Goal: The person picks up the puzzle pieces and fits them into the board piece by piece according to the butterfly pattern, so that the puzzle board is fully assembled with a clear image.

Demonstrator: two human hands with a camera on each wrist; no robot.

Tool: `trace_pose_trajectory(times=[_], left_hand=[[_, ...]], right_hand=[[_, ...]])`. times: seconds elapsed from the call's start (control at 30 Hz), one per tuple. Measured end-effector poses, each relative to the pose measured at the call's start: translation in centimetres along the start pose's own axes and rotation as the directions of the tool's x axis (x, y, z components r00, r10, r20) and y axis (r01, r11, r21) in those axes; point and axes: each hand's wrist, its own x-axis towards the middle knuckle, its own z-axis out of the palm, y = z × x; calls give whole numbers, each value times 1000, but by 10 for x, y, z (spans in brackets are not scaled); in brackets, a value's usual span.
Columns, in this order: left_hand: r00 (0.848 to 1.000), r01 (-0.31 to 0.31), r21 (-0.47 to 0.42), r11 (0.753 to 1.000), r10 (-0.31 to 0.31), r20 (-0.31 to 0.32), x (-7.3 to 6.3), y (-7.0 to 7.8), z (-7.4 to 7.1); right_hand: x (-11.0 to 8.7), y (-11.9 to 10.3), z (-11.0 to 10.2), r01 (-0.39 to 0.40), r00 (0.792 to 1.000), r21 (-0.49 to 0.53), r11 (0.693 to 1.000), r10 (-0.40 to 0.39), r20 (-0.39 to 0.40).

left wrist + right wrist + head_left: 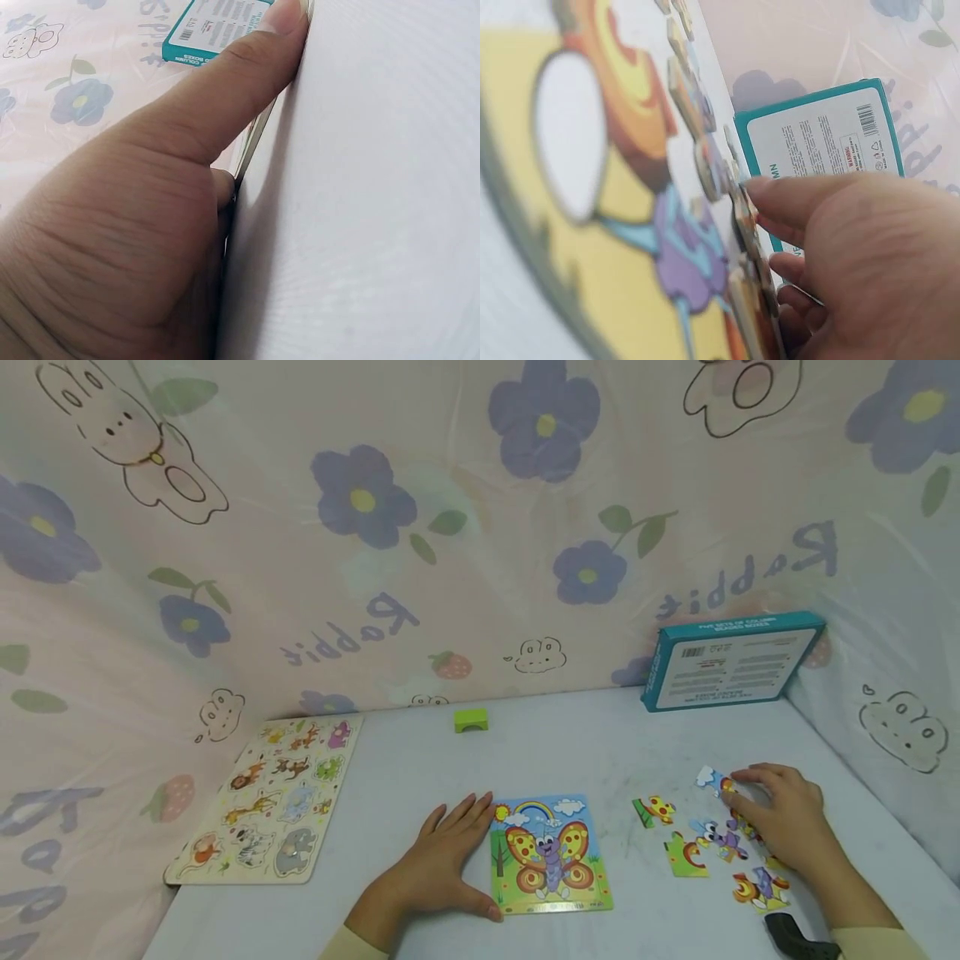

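Note:
A square butterfly picture board [553, 853] lies flat on the table. My left hand [442, 860] rests along its left side with spread, straight fingers, the thumb at the lower left corner. Close up, the left wrist view shows the thumb [247, 75] along the board's thin edge. Over loose puzzle pieces at the right, my right hand [787, 814] pinches a puzzle piece [728, 785] between thumb and forefinger. Beside it lie a cloud piece [707, 777], a green piece [684, 857] and a purple butterfly-body piece [763, 887]. The palm hides some pieces.
An animal puzzle board [273, 802] lies at the left. At the back stand a green arch block [471, 721] and a teal-edged box [735, 662], the latter leaning on the patterned curtain. A black curved object [797, 937] sits by the right wrist.

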Motion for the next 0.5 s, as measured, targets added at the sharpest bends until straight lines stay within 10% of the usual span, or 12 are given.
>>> trace_pose_trajectory(times=[0.5], left_hand=[[1000,8,14,1000,-8,-6,0,0,2]], right_hand=[[-4,-11,1,-52,998,60,997,54,-31]])
